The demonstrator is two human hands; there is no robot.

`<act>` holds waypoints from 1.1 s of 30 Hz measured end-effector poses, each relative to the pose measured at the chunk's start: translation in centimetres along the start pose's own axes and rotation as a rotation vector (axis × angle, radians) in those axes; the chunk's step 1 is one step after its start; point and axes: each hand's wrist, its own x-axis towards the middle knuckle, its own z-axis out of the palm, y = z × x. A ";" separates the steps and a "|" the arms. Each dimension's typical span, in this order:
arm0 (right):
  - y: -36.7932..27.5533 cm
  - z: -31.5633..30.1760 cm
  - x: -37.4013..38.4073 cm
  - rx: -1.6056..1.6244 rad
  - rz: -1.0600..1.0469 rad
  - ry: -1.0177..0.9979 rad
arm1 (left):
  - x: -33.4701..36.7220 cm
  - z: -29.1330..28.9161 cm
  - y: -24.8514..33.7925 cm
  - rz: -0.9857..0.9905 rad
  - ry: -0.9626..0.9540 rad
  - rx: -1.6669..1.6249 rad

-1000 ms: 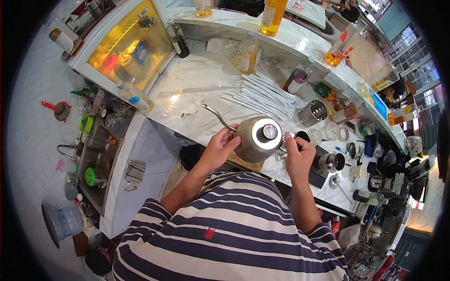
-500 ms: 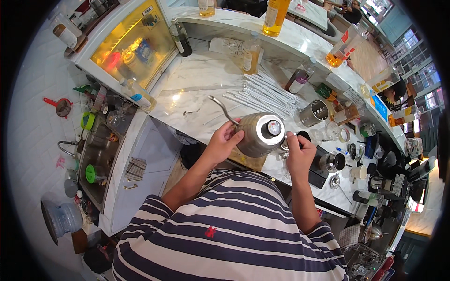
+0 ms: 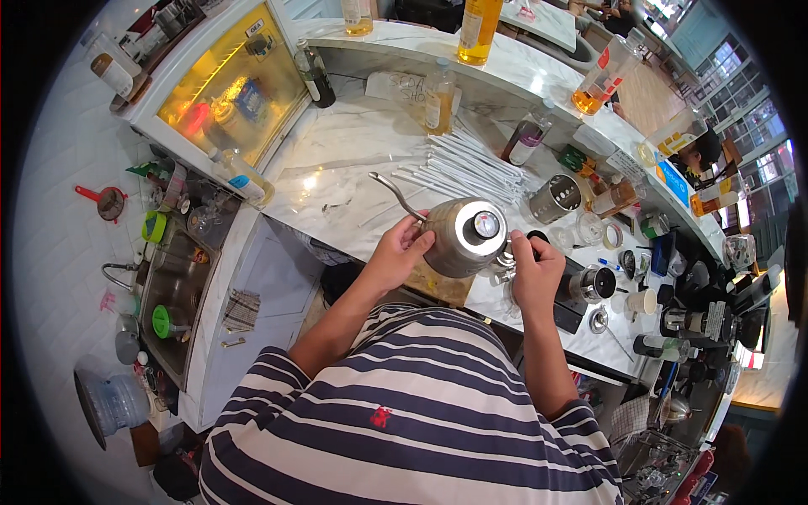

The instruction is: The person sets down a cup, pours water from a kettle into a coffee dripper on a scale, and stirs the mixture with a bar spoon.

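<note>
A steel gooseneck kettle (image 3: 461, 237) is held up in front of my striped shirt, over the near edge of the marble counter (image 3: 337, 160). Its thin curved spout points to the far left, and the lid carries a round dial (image 3: 485, 225). My left hand (image 3: 406, 252) is closed on the kettle's side, by the base of the spout. With my right hand (image 3: 536, 269) I grip the handle at the right, which the fingers mostly cover. Beyond the kettle lie many white paper-wrapped straws (image 3: 471, 168), and a perforated steel cylinder (image 3: 555, 199) rests on its side.
At the left are a sink (image 3: 172, 295) and a small lit display fridge (image 3: 223, 93). Bottles such as the amber one (image 3: 477, 32) line the raised ledge. A black grinder-like device (image 3: 596, 284), a paper cup (image 3: 642, 301) and jars crowd the right side.
Both hands and the kettle stay in nearly the same pose, with the kettle very slightly farther left. The surroundings have shifted a little leftward in the view.
</note>
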 end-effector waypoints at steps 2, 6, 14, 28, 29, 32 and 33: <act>0.1 -0.4 -0.1 0.004 0.001 0.021 | 0.0 0.3 -0.4 0.014 -0.012 0.000; 1.2 -0.7 -0.4 -0.037 -0.007 0.006 | -1.2 0.5 -0.3 -0.027 -0.011 0.056; 1.2 -0.1 -0.6 0.019 0.020 0.025 | -0.7 0.5 -0.1 -0.021 -0.020 0.061; 0.6 0.1 -1.4 -0.047 0.028 0.009 | -1.8 0.0 -0.7 -0.065 -0.044 0.034; 0.7 0.4 -1.4 -0.049 0.020 0.024 | -2.0 0.0 -0.9 -0.075 -0.036 0.027; 2.2 0.5 -1.6 -0.083 0.030 -0.019 | -2.7 -0.3 -1.0 -0.075 -0.015 0.004; 2.6 0.6 -1.6 -0.084 0.024 -0.009 | -2.6 -0.6 -1.2 -0.081 -0.008 0.016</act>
